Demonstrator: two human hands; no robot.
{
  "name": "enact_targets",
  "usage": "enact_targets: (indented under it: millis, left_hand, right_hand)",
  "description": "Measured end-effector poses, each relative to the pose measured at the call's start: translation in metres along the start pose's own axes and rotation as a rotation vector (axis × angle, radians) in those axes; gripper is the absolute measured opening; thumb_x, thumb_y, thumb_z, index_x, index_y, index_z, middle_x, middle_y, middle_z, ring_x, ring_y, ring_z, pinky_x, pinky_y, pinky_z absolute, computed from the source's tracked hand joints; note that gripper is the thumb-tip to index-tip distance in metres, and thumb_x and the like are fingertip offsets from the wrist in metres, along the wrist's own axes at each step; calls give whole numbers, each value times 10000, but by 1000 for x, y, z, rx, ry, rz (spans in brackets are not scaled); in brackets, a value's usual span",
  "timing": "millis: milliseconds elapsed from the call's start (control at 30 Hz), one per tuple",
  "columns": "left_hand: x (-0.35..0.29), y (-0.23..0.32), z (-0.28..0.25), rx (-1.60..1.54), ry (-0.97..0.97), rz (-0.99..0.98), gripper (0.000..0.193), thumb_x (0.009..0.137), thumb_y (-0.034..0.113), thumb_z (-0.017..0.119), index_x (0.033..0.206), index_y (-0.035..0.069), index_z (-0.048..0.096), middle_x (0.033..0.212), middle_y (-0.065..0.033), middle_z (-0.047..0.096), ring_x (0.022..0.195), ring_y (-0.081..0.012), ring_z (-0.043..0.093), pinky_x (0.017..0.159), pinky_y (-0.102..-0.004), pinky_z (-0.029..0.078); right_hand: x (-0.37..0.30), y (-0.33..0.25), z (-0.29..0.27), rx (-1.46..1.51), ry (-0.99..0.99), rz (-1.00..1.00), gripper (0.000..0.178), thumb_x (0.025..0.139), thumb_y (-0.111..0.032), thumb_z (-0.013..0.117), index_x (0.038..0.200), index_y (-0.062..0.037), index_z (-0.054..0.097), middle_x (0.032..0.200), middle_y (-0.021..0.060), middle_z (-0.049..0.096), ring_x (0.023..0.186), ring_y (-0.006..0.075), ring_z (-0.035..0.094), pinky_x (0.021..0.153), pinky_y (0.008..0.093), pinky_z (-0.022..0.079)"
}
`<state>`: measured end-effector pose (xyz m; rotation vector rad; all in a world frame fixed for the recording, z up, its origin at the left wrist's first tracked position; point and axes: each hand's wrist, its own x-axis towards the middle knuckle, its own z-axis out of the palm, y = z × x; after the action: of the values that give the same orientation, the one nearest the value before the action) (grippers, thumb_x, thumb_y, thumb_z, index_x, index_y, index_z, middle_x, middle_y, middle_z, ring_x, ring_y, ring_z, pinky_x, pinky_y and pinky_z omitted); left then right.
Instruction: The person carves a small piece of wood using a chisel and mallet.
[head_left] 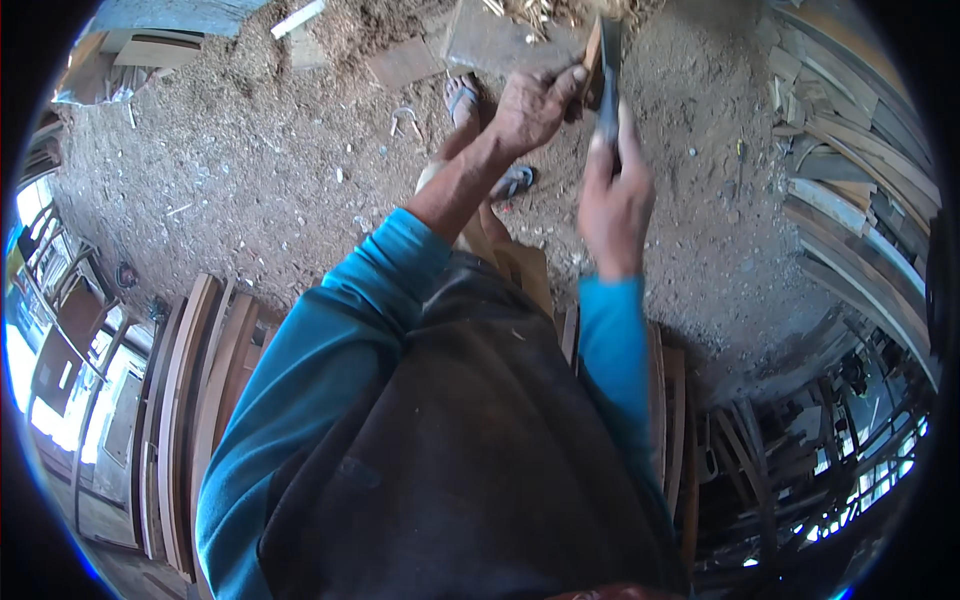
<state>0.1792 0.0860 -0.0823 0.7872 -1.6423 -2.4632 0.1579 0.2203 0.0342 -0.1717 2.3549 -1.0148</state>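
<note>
Near the top centre, my left hand (535, 108) is closed around a small brown piece of wood (593, 62), thumb along its side, holding it upright. My right hand (617, 205) grips the handle of a dark metal-bladed hand tool (610, 70) whose blade stands upright right beside the wood. The tool looks like a hatchet, but blur hides its exact shape. I cannot tell whether blade and wood touch. Behind my left hand lies a wooden block (500, 40) with pale chips on it.
Shavings (240, 75) cover the far floor. Stacked boards (850, 190) line the right side, and long planks (185, 400) stand at the lower left. A flat board (405, 63) lies left of the block. My sandalled feet (515, 183) stand below my hands.
</note>
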Motion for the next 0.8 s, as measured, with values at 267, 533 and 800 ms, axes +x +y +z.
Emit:
enact_targets:
  millis: [267, 533, 800]
  left_hand:
    - [-6, -4, 2, -96, -10, -28, 477, 1100, 319, 597, 1483, 35, 588, 937, -36, 733, 776, -86, 636, 696, -250, 540]
    - [-10, 5, 19, -58, 123, -84, 409, 1127, 287, 542, 1426, 25, 633, 847, 9, 659, 698, -68, 555, 633, -243, 481]
    - [-12, 5, 37, 116, 225, -64, 344, 1133, 255, 527, 1352, 33, 672, 832, 7, 661, 687, -62, 547, 603, -258, 471]
  right_hand:
    - [-17, 20, -14, 63, 4, 28, 512, 1065, -223, 554, 1524, -3, 497, 1321, 311, 662, 1143, 429, 711, 934, 464, 564]
    - [-83, 26, -13, -4, -11, -31, 507, 1068, -204, 559, 1518, 21, 492, 1335, 324, 646, 1195, 456, 679, 945, 470, 566]
    - [-76, 17, -15, -45, -3, -60, 521, 1054, -150, 560, 1543, 3, 467, 1310, 300, 668, 1168, 452, 688, 916, 478, 568]
